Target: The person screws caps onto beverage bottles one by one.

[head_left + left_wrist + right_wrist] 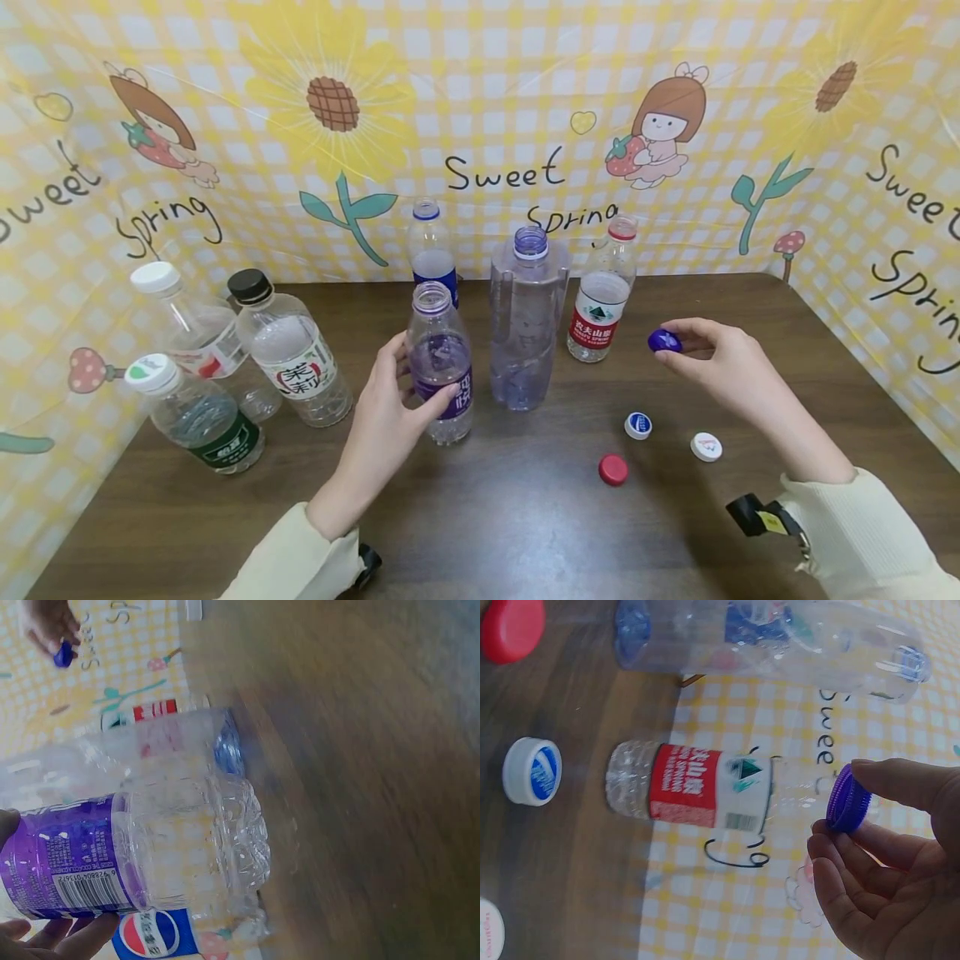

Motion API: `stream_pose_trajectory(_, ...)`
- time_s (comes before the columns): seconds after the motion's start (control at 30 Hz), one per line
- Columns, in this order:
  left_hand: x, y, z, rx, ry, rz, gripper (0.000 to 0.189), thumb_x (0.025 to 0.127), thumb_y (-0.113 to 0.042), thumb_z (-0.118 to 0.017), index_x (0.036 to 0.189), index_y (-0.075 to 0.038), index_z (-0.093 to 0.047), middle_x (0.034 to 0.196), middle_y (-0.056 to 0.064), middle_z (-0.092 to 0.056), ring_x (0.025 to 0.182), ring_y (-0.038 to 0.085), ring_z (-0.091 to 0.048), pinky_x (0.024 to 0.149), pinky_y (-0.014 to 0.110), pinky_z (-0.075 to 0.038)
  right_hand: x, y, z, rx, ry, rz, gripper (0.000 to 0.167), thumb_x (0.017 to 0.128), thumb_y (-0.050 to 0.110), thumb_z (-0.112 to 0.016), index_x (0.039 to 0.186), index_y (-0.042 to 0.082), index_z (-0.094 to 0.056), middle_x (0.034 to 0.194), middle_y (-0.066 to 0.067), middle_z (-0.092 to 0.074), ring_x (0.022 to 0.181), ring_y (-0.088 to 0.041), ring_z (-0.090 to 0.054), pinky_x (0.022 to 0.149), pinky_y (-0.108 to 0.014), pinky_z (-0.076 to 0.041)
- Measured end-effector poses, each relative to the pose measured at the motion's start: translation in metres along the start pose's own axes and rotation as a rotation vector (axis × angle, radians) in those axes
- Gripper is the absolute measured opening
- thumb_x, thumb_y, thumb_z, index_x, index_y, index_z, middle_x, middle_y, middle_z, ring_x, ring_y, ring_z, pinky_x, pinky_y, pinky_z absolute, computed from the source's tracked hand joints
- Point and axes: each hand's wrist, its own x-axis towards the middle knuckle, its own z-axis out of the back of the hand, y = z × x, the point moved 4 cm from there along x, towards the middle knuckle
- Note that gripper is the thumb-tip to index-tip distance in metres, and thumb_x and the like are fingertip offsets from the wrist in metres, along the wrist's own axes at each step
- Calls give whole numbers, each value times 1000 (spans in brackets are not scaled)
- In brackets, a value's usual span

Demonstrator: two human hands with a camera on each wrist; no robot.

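Observation:
My left hand [397, 417] grips a clear bottle with a purple label [444, 367], thumb across the front; its mouth is uncapped. In the left wrist view the purple label [67, 859] shows a barcode, and the bottle's ribbed base points right. Over the right part of the table, my right hand [712, 354] pinches a purple bottle cap [664, 340] between thumb and fingers. The right wrist view shows that cap [848, 801] with its ridged edge. Below it on the table lie a blue-and-white cap [638, 426], a white cap [707, 447] and a red cap [613, 469].
Uncapped bottles stand behind: a large clear one [525, 333], a red-labelled one [597, 308] and a blue-labelled one [433, 250]. On the left are capped bottles: a black-capped one [296, 358], a green-labelled one [198, 421] and a white-capped one [191, 321]. A patterned cloth [480, 100] hangs behind the table.

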Motion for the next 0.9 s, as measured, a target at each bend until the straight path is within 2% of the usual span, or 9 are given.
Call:
stream_pose_trajectory(0.23, -15, -15, -8, 14, 36, -41, 84, 79, -16, -78, 144, -5, -27, 136, 17, -47, 123, 31, -53, 97, 41, -52, -4, 17, 6, 2, -17, 21, 45, 91, 30, -65, 126, 2, -57, 112, -24, -66, 98, -33, -67, 79, -43, -56)
stream_pose_trajectory(0.47, -27, -26, -20, 11, 53, -122, 83, 75, -14, -81, 142, -6, -31, 131, 14, -50, 119, 28, -55, 92, 35, -54, -9, 38, 6, 16, -12, 53, 44, 90, 29, -66, 126, 5, -58, 113, -20, -67, 97, -30, -69, 72, -29, -53)
stream_pose_trajectory(0.63, -35, -31, -29, 7, 75, -178, 81, 74, -13, -81, 140, -6, -34, 129, 14, -51, 117, 27, -57, 90, 32, -55, -13, 52, 4, 19, -13, 90, 43, 89, 29, -67, 125, 6, -59, 114, -17, -66, 95, -29, -68, 73, -30, -54)
stream_pose_trajectory(0.9, -41, -33, -41, 25, 112, -179, 79, 76, -16, -81, 140, -7, -35, 127, 14, -53, 116, 25, -57, 91, 33, -54, -19, 68, 1, 15, -30, 138, 39, 88, 27, -69, 122, 10, -62, 114, -11, -67, 93, -23, -68, 74, -28, -53)
